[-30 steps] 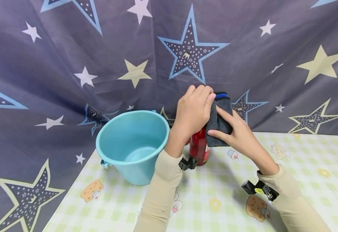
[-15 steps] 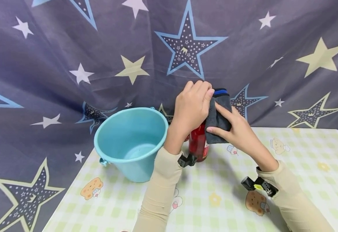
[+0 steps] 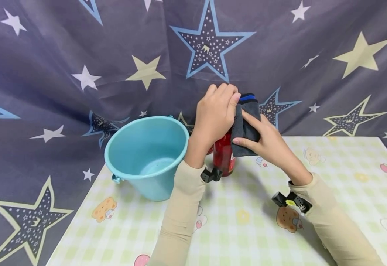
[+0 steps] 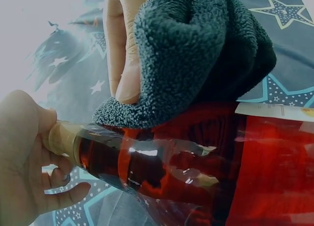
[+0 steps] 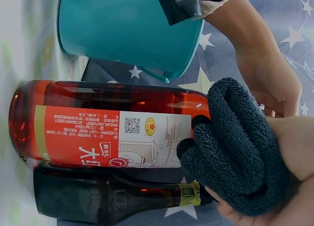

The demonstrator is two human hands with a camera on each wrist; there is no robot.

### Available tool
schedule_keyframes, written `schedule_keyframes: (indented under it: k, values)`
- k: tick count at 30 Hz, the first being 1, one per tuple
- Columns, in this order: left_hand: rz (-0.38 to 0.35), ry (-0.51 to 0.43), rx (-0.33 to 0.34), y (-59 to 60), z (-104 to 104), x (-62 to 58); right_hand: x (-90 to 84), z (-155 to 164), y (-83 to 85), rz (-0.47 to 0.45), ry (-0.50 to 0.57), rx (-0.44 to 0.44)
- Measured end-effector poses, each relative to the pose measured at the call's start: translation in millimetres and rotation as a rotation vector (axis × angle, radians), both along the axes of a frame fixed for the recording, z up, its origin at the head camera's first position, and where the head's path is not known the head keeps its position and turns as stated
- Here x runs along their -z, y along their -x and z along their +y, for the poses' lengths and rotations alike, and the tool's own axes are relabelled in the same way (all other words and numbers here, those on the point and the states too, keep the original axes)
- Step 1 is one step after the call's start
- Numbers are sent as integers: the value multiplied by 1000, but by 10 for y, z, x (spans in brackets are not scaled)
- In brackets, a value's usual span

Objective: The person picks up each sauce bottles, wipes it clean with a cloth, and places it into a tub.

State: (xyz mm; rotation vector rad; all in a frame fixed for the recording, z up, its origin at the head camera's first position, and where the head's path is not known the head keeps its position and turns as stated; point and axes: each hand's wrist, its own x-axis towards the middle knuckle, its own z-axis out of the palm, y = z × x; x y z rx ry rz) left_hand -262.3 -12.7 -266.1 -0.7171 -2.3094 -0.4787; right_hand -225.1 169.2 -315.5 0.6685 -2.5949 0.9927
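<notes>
A bottle of red liquid [image 3: 222, 157] with a red and white label stands upright on the table. My left hand [image 3: 215, 114] holds it at the top, thumb and fingers around the cap in the left wrist view. In my right hand [image 3: 268, 144] is a folded dark grey cloth [image 3: 251, 107] with a blue stripe, gripped between thumb and fingers. The cloth lies against the bottle's shoulder in the left wrist view. Beside the red bottle, a dark bottle [image 5: 113, 194] with a gold neck band shows in the right wrist view; in the head view my left arm mostly hides it.
A light blue bucket [image 3: 153, 188] stands just left of the bottles, its rim close to my left forearm. The table has a green checked cover [image 3: 246, 236] with cartoon prints. Behind it hangs a dark curtain [image 3: 187, 99] with stars.
The head view has tilted and shifted slightly, so everything sits a little higher and more to the left in it. Both hands keep their hold on the bottle and the cloth.
</notes>
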Motion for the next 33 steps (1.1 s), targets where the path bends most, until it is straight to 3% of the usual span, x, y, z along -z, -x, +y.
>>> schedule_keyframes:
  k: [11,25,33]
  values:
    - [-32,3,-10,-29,-48,15,34,-37,-5,8,4,-8]
    - [49,-20,1,-63,-12,56,21,-2,-70,29,12,-12]
    - [55,-16,-18,-29,-12,61,1,-16,-35,1,2,-14]
